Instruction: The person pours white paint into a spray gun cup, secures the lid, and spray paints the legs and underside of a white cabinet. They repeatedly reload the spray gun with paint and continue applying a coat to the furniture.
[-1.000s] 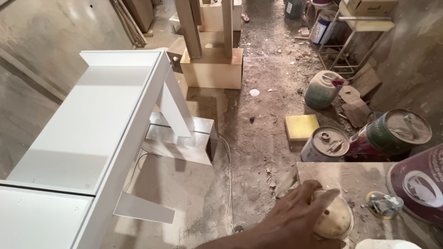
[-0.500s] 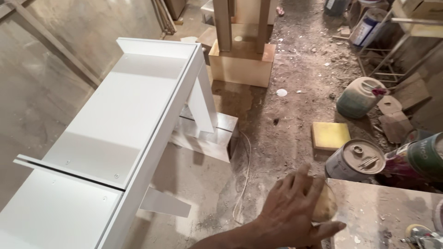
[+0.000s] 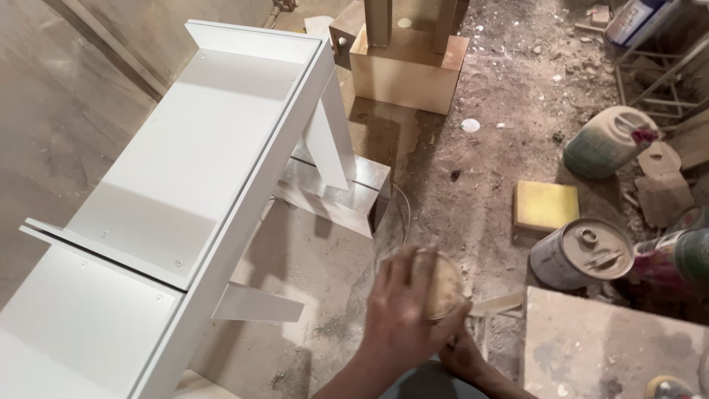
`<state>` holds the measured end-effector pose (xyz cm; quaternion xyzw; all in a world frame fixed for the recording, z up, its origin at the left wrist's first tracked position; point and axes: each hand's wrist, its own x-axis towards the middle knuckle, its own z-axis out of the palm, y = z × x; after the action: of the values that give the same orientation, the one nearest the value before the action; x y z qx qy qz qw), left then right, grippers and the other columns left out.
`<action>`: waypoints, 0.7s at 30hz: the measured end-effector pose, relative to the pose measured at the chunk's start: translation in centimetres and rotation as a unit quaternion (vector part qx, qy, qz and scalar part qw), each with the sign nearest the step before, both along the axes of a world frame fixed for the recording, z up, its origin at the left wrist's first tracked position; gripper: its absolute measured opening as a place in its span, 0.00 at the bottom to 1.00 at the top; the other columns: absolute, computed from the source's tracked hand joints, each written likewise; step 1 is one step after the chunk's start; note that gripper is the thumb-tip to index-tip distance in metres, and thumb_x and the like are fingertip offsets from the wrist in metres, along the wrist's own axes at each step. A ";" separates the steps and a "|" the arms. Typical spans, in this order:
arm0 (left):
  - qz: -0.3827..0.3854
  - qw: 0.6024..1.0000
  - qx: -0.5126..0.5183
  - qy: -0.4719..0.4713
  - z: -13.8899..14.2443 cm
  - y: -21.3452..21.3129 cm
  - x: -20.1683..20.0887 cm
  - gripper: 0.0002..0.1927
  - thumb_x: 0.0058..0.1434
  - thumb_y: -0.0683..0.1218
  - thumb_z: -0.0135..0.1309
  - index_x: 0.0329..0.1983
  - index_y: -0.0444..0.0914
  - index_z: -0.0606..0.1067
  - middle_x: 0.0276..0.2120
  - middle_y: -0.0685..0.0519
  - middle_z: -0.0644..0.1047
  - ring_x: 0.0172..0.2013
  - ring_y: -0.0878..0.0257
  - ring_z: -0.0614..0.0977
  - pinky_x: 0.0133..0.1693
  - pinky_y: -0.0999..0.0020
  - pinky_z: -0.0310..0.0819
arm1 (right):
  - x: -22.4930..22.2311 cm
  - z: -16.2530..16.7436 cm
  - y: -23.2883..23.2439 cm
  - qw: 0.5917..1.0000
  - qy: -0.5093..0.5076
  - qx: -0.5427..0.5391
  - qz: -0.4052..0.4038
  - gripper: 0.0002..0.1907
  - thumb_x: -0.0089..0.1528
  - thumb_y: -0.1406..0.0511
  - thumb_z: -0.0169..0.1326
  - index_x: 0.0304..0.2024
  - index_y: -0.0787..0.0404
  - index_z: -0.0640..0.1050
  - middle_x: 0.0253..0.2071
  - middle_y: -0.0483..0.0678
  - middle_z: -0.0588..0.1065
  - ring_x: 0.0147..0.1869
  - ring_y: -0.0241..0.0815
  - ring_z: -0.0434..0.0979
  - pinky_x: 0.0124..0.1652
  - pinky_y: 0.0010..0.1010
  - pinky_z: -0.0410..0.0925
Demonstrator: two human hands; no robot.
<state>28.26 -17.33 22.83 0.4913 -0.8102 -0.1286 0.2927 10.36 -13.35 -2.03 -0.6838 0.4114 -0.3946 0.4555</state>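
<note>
My left hand (image 3: pixel 402 314) is closed over the top of a small round tin (image 3: pixel 439 284) with a dusty tan lid, low in the middle of the view. My right hand (image 3: pixel 464 353) is just under the tin and mostly hidden by it; it seems to hold the tin from below. Both are blurred by motion. A long white shelf unit (image 3: pixel 185 177) lies on its side to the left of my hands.
A wooden box (image 3: pixel 406 70) stands on the dusty floor behind the shelf unit. To the right are a yellow block (image 3: pixel 545 205), a dented paint can (image 3: pixel 583 255), a greenish jug (image 3: pixel 605 144) and a dusty slab (image 3: pixel 613 343). A thin cable (image 3: pixel 405 214) lies on the floor.
The tin was lifted off the slab at the right and brought toward the middle. My second hand came in under it. The view swung left and down.
</note>
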 end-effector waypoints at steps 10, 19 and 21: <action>0.016 0.994 0.095 -0.051 5.2 -3.4 1.9 0.37 0.55 0.58 0.63 0.63 0.33 0.72 0.55 0.40 0.75 0.56 0.44 0.75 0.52 0.46 0.74 | -0.6 -0.4 -6.4 0.984 0.002 0.126 0.125 0.12 0.59 0.75 0.54 0.45 0.62 0.78 0.41 0.50 0.79 0.44 0.42 0.80 0.41 0.36 0.75; 0.256 0.966 -0.022 0.028 3.8 -3.0 -0.4 0.30 0.51 0.53 0.66 0.54 0.32 0.78 0.51 0.39 0.78 0.49 0.44 0.79 0.36 0.52 0.83 | 0.1 -0.3 -9.0 0.978 -0.027 0.081 0.191 0.20 0.56 0.76 0.52 0.51 0.61 0.75 0.48 0.51 0.77 0.53 0.47 0.78 0.48 0.38 0.74; 0.275 0.961 -0.033 0.015 3.2 -2.7 -0.5 0.30 0.52 0.54 0.66 0.55 0.33 0.78 0.52 0.38 0.77 0.48 0.43 0.79 0.35 0.53 0.83 | 0.0 -0.5 -9.2 0.969 -0.006 0.170 0.180 0.28 0.53 0.75 0.53 0.57 0.59 0.71 0.55 0.50 0.71 0.57 0.46 0.73 0.47 0.38 0.75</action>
<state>27.78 -20.04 25.99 0.6830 -0.6433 -0.0243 0.3451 10.37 -22.51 -2.54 -0.6568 0.3398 -0.2341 0.6311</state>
